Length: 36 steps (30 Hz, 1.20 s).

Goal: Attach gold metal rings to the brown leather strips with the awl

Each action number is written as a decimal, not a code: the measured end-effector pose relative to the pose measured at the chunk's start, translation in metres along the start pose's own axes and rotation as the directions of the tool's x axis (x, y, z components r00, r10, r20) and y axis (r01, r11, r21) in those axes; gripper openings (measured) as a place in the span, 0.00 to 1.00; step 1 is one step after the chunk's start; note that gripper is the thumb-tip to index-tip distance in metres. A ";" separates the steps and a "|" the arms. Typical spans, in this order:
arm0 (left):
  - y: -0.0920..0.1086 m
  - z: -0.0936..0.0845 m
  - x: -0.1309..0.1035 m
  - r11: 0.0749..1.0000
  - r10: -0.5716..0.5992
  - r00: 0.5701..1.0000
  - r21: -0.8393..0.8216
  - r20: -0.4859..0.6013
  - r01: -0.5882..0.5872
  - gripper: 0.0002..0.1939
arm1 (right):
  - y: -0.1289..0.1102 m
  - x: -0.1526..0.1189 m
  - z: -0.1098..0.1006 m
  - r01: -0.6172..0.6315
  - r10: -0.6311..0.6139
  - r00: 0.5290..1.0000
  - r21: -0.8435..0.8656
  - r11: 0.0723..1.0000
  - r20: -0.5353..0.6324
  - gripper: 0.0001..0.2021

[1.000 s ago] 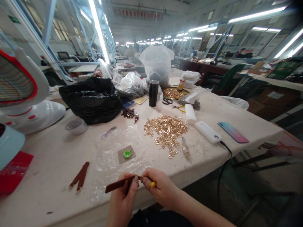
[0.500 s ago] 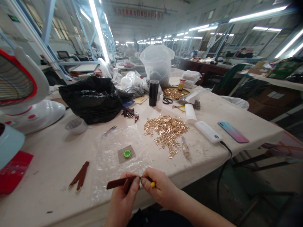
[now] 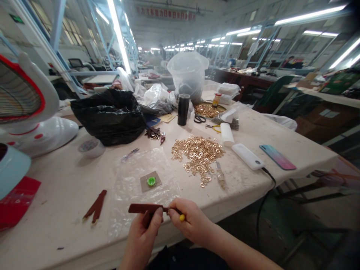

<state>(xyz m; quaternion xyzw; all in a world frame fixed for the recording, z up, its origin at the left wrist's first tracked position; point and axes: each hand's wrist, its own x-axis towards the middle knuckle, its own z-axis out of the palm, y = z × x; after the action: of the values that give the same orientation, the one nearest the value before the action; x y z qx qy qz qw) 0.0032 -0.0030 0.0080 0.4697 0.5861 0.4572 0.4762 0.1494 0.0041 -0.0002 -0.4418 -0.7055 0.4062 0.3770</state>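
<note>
My left hand (image 3: 144,233) is closed on a brown leather strap (image 3: 144,208), pinching it between thumb and fingers near the table's front edge. Against the strap's narrow end my right hand (image 3: 189,220) is closed too. It holds a slim tool with a yellow end (image 3: 182,217); the rest of that tool is hidden by the fingers. A bit of metal shows at the right fingertips, too small to make out. Just beyond the hands, a small green cup (image 3: 151,182) sits on a grey-brown card (image 3: 144,185) over a clear plastic sheet (image 3: 123,213). Two joined-looking brown straps (image 3: 99,210) with gold ends lie left.
Loose gold metal rings (image 3: 198,150) form a heap mid-table. A white power bank (image 3: 247,156) and a phone (image 3: 277,156) lie right. Farther back stand a black bag (image 3: 109,120), black tumbler (image 3: 183,110) and scissors (image 3: 199,119). A fan (image 3: 42,131) occupies the left.
The strap in my left hand has turned more level and risen slightly. My left thumb has drawn a little away from the right fingers, exposing the strap's narrow end between them.
</note>
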 end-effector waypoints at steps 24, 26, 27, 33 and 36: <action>-0.006 0.004 0.000 1.000 0.005 0.999 0.010 0.042 -0.005 0.08 | 0.004 -0.002 0.003 -0.049 0.049 0.999 0.033 0.998 0.014 0.07; -0.005 0.003 0.000 0.998 -0.047 0.999 -0.028 0.022 0.048 0.09 | 0.004 -0.002 0.003 -0.032 0.031 0.999 0.047 0.998 0.006 0.07; -0.004 0.003 -0.001 0.997 -0.068 0.998 -0.047 0.015 0.069 0.09 | 0.004 -0.002 0.003 -0.023 0.023 1.000 0.053 0.998 0.002 0.07; 0.002 0.007 -0.005 0.989 -0.123 0.992 -0.085 0.013 0.124 0.10 | 0.005 -0.002 0.006 -0.036 0.036 0.999 0.047 0.998 -0.004 0.06; 0.001 0.008 -0.006 0.985 -0.132 0.991 -0.109 0.023 0.134 0.11 | 0.005 -0.002 0.007 -0.046 0.046 0.999 0.052 0.998 0.004 0.07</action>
<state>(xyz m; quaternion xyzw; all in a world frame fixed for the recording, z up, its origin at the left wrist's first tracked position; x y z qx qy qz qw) 0.0122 -0.0076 0.0090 0.4061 0.5863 0.4523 0.5355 0.1455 0.0023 -0.0077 -0.4472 -0.6848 0.4338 0.3780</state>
